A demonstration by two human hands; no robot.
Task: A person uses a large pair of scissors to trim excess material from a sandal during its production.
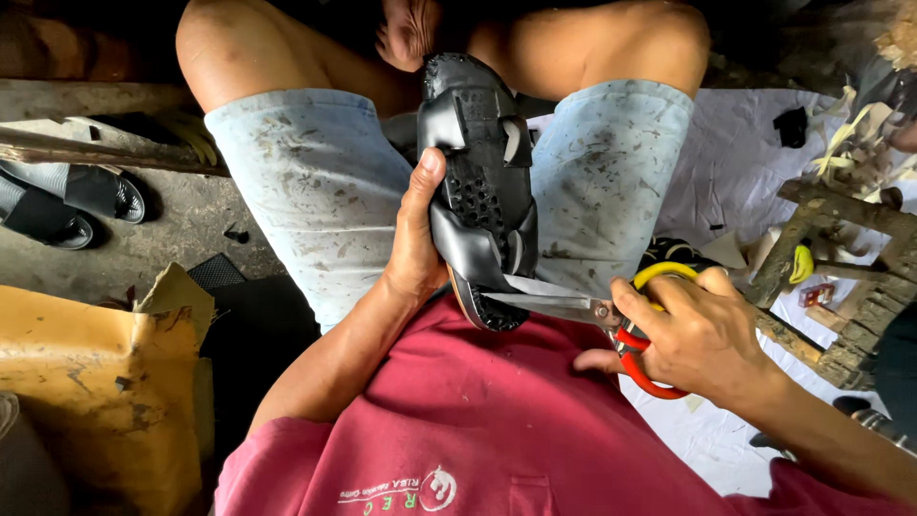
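Observation:
A black sandal (478,182) with a perforated upper lies sole-up between my knees, its toe pointing away from me. My left hand (413,239) grips its left side, thumb pressed along the edge. My right hand (690,334) holds scissors (611,320) with red and yellow handles. The steel blades reach left and bite into a light strip at the heel end of the sandal, close to my red shirt.
A pair of black slides (67,201) lies on the concrete floor at left. Torn yellow-brown cardboard (105,382) sits at lower left. White cloth (735,162) covers the ground at right, beside a rough wooden frame (841,277) with scraps.

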